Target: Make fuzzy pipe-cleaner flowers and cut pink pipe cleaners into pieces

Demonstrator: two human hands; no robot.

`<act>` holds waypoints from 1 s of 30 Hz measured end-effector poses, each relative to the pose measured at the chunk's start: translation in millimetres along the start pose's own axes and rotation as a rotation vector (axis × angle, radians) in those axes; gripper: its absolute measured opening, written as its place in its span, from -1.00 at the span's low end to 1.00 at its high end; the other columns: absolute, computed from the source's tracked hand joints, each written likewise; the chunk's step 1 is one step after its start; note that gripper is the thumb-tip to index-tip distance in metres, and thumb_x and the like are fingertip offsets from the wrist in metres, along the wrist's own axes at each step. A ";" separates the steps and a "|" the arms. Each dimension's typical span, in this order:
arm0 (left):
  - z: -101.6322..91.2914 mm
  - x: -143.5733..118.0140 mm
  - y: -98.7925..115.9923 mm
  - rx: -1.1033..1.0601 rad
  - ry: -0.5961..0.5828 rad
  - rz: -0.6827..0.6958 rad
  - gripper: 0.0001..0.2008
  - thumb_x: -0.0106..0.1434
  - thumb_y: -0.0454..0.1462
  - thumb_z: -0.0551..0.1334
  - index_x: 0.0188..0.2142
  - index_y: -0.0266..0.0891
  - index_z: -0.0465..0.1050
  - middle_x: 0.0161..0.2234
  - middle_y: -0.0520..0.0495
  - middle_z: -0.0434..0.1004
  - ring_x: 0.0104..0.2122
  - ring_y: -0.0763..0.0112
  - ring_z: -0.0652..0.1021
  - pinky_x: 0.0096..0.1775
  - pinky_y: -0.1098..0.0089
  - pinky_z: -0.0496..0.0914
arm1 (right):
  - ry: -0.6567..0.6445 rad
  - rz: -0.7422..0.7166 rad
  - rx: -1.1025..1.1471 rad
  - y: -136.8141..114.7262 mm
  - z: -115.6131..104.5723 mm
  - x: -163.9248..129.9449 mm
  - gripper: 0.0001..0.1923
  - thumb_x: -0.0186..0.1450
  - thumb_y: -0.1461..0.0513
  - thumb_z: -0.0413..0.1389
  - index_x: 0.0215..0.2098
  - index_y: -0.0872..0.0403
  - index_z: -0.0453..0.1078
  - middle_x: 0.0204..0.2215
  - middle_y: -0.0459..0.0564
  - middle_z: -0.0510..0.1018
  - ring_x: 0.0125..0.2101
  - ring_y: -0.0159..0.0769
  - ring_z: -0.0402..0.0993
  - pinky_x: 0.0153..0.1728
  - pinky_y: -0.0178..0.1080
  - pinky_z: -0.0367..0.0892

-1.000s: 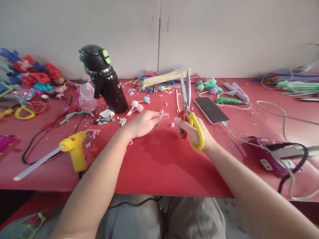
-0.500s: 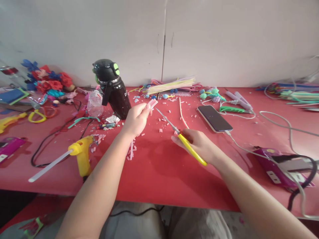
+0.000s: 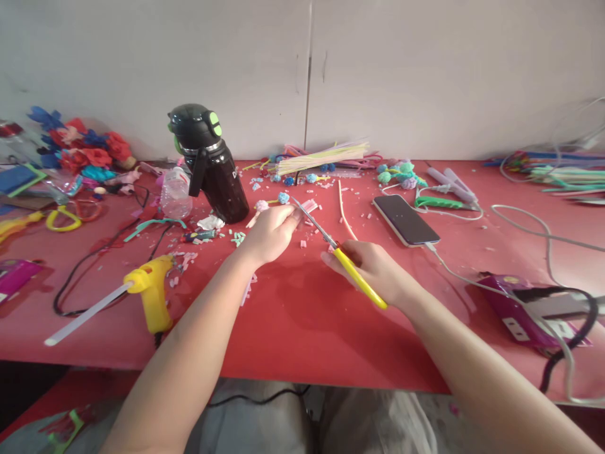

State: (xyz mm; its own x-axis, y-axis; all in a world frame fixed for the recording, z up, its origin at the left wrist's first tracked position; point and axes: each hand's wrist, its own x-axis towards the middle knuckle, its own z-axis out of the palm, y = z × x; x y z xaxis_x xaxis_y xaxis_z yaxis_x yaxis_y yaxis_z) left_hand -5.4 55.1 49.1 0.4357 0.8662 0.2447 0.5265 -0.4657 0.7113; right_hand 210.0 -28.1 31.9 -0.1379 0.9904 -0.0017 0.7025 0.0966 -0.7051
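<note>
Pink pipe cleaner strips (image 3: 309, 206) stick out in a small bundle from the fingers of my left hand (image 3: 271, 234), which is closed on them. My right hand (image 3: 371, 270) grips a pair of scissors (image 3: 357, 274) with yellow handles. The blades point up and left, their tip close to the pink bundle. Whether the blades touch the strips I cannot tell. A pale pipe cleaner (image 3: 344, 211) lies just beyond my right hand. Small pink cut pieces (image 3: 303, 244) are scattered on the red table (image 3: 302, 340) between my hands.
A black bottle (image 3: 212, 170) stands behind my left hand, beside a clear plastic bottle (image 3: 176, 192). The yellow glue gun (image 3: 154, 290) lies left of my forearm. At right are a phone (image 3: 406, 219) on a cable and a purple box (image 3: 520, 309). Pipe cleaners (image 3: 326, 159) lie along the wall.
My left hand has moved slightly right and down, bringing the pink strips nearer the scissor tip. The right hand keeps its hold on the scissors, almost in place. The view has shifted slightly.
</note>
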 end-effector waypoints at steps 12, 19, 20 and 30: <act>9.1 1.2 9.7 -0.061 -0.101 -0.044 -0.51 0.48 0.00 0.05 -0.54 -0.18 0.19 -0.55 0.02 0.31 -0.46 0.37 0.39 -0.30 0.34 0.29 | -0.087 0.137 -0.262 -8.1 -11.1 -7.3 -0.48 0.41 -0.09 -0.02 -0.59 0.00 0.08 -0.65 -0.10 0.18 -0.61 -0.33 0.03 -0.52 -0.20 0.00; 13.4 10.3 -2.3 -0.153 -0.149 -0.173 -0.55 0.41 0.00 0.12 -0.53 -0.19 0.23 -0.60 0.06 0.22 -0.52 0.41 0.31 -0.32 0.35 0.28 | -0.142 0.266 -0.222 -17.1 -11.3 3.0 -0.49 0.40 0.06 0.05 -0.66 0.00 0.06 -0.67 -0.09 0.19 -0.64 -0.38 0.04 -0.52 -0.19 0.02; 13.8 11.1 -4.9 -0.181 -0.156 -0.175 -0.56 0.41 -0.02 0.12 -0.53 -0.19 0.24 -0.60 0.07 0.20 -0.53 0.42 0.28 -0.34 0.35 0.26 | -0.145 0.268 -0.215 -18.4 -11.3 3.2 -0.49 0.39 0.07 0.06 -0.66 0.00 0.06 -0.67 -0.09 0.19 -0.63 -0.38 0.05 -0.53 -0.20 0.02; 13.4 16.4 -10.7 -0.314 -0.204 -0.313 -0.63 0.39 -0.13 0.16 -0.53 -0.22 0.26 -0.63 0.13 0.02 -0.60 0.51 0.07 -0.47 0.39 0.02 | -0.136 0.281 -0.270 -17.2 -7.6 4.4 -0.46 0.41 0.00 0.06 -0.65 0.02 0.08 -0.67 -0.11 0.19 -0.66 -0.43 0.00 -0.59 -0.24 -0.01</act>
State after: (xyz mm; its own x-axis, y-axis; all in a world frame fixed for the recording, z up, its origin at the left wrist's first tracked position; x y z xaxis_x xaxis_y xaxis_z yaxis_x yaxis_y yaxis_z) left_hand 5.8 71.8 36.7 0.4421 0.8883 -0.1241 0.4233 -0.0846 0.9020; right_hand 202.6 -24.6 49.4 0.0067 0.9617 -0.2741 0.8816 -0.1350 -0.4522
